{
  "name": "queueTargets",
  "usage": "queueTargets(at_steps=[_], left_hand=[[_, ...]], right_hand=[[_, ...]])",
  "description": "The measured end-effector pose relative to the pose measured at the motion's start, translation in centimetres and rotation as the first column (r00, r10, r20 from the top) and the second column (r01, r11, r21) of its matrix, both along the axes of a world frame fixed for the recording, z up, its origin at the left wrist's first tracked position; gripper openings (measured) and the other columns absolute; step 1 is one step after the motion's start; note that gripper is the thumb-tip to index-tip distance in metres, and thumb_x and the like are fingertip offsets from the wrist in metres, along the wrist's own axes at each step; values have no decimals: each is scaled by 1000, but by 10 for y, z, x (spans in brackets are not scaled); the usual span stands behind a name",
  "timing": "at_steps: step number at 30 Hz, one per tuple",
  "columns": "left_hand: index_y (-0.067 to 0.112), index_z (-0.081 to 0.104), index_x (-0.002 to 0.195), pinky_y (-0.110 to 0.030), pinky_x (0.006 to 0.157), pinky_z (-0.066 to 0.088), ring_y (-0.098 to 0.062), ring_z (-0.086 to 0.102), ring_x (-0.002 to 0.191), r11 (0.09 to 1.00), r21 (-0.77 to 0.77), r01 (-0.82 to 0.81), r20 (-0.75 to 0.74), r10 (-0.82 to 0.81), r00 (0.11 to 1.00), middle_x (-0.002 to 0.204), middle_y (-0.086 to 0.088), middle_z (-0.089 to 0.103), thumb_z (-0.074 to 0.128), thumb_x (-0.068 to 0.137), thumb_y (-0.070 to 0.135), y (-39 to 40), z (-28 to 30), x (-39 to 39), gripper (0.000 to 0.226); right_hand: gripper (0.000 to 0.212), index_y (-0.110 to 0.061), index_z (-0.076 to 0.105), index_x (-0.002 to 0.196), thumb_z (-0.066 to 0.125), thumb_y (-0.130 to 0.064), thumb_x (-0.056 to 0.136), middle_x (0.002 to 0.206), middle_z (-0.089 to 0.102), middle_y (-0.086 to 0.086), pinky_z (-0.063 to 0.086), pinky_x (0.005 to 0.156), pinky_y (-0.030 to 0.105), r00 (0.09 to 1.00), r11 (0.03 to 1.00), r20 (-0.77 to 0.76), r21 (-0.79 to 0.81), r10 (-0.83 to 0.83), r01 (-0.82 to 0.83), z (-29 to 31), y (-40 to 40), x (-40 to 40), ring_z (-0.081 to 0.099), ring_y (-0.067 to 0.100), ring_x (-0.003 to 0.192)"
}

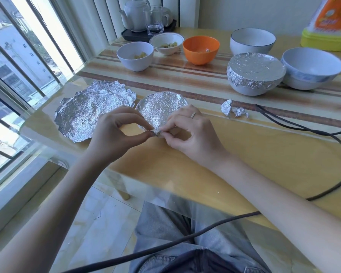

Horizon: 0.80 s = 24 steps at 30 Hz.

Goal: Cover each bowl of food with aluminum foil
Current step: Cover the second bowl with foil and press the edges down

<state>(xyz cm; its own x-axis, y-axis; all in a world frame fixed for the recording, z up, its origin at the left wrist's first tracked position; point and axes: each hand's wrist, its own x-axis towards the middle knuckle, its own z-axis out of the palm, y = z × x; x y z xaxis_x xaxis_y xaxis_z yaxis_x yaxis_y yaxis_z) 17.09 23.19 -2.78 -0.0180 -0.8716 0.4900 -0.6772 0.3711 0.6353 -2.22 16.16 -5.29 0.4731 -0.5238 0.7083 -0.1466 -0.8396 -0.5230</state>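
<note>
Foil-covered bowl (161,109), edge pinched by 2 hands (156,133).

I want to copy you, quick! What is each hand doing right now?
Left hand: pinching the near edge of the foil over the small bowl.
Right hand: pinching that same foil edge.

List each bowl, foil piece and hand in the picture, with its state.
left hand: pinching foil edge
right hand: pinching foil edge
small foil-topped bowl: covered
large foil-wrapped bowl: covered
orange bowl: uncovered
loose foil sheet: flat, crinkled
foil scrap: crumpled
</note>
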Motion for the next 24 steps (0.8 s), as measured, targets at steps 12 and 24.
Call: queueTargets(at_steps=[12,24], left_hand=[[31,67,76,-29,74,47,-13,62,81,1000,-7,-22,3,22,1000,81,10,66,78,72,37,0,-2,-7,13],[26,64,74,-23,69,40,-8,55,79,996,8,-89,53,89,995,79,10,62,71,77,40,2,-3,-12,16]], right_hand=[[10,-5,62,72,71,-2,74,79,63,3,39,81,23,998,999,-55,35,19,-17,0,1,5,48,19,83],[10,-4,65,76,67,-12,81,82,64,4,37,83,18,999,999,-24,-7,36,-36,-2,-1,2,48,15,85]])
